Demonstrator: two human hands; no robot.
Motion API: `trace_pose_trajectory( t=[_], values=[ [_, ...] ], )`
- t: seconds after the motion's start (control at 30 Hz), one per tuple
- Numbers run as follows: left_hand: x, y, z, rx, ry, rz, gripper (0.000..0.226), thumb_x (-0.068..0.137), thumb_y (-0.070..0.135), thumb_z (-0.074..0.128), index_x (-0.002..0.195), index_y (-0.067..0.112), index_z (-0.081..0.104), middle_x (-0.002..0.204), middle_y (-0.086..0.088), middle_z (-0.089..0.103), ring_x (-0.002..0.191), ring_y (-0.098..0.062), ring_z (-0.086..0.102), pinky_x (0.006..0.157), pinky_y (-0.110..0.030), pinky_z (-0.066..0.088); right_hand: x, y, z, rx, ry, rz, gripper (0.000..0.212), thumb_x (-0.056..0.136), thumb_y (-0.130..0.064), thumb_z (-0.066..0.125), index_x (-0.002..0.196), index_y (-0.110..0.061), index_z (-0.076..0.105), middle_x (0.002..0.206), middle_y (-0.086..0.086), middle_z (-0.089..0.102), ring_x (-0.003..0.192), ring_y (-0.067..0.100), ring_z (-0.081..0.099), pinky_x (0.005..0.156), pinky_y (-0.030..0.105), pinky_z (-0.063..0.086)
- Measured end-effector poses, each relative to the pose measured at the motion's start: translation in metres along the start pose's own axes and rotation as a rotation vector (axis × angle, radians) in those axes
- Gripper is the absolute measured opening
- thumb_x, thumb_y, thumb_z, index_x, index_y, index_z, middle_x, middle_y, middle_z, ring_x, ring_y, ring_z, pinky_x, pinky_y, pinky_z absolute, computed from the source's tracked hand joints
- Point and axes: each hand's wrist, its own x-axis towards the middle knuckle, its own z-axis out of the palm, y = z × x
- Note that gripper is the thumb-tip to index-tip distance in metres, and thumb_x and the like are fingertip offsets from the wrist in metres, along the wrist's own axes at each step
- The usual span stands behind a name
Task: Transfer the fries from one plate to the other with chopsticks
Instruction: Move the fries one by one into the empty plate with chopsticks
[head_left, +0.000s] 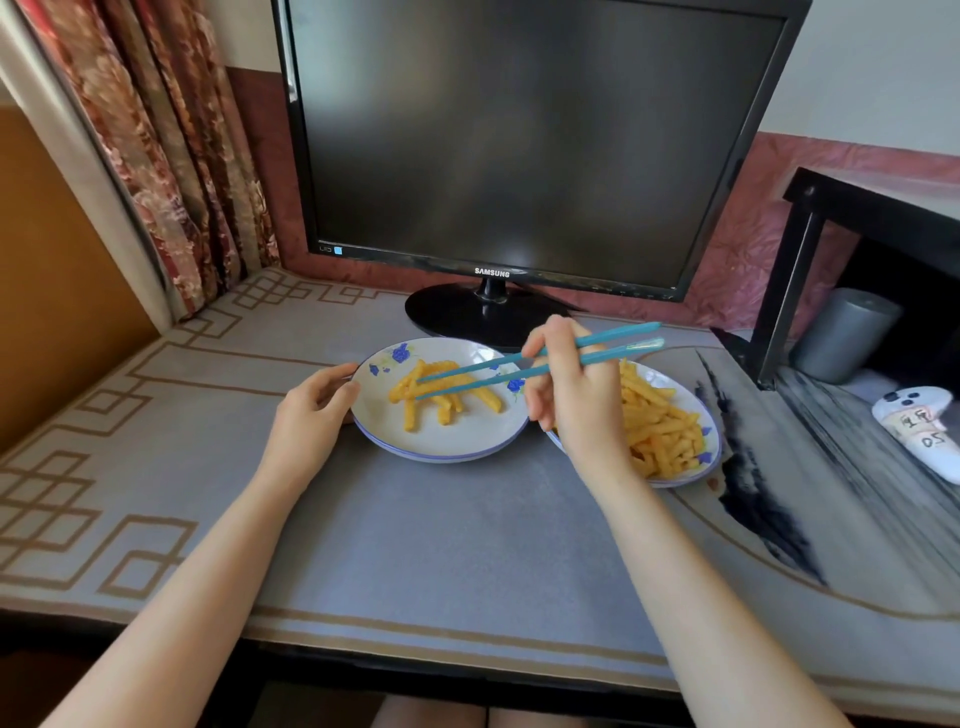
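On the left white round plate (452, 448) with blue flowers, a small scatter of golden-yellow crinkle fries (441, 392) lay under the slightly parted tips of two teal plastic chopsticks (597, 354), while a larger heap of fries (662, 431) filled the matching right plate (715, 441) just beside it. The right hand (576, 397) had its fingers curled around the chopsticks, and the left hand (311, 410) held the left plate's rim between thumb and curled fingers. Both plates sat on a grey worktop (441, 545) with a tan fret border, before a dark black monitor (519, 140), with a white controller (919, 428) well off to the right.
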Motion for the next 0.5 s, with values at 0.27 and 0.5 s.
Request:
trace_pose_trajectory(
  t=[0.27, 0.5],
  values=[
    [0.000, -0.001, -0.001, 0.021, -0.006, -0.001, 0.026, 0.096, 0.018, 0.052, 0.119, 0.021, 0.064, 0.101, 0.012, 0.068, 0.079, 0.005, 0.066, 0.092, -0.029, 0.049, 0.001, -0.016, -0.063, -0.024, 0.238, 0.066, 0.032, 0.098, -0.018, 0.040, 0.069, -0.016, 0.052, 0.037, 0.005, 0.040, 0.032, 0.019, 0.032, 0.036, 0.018, 0.023],
    [0.000, 0.000, 0.000, 0.036, 0.002, 0.010, 0.026, 0.096, 0.017, 0.052, 0.120, 0.019, 0.064, 0.103, 0.005, 0.068, 0.072, 0.006, 0.065, 0.091, -0.032, 0.050, -0.012, -0.031, -0.114, -0.059, 0.331, 0.068, 0.030, 0.096, -0.017, 0.040, 0.068, -0.014, 0.051, 0.037, 0.005, 0.042, 0.030, 0.017, 0.032, 0.036, 0.016, 0.022]
  ],
)
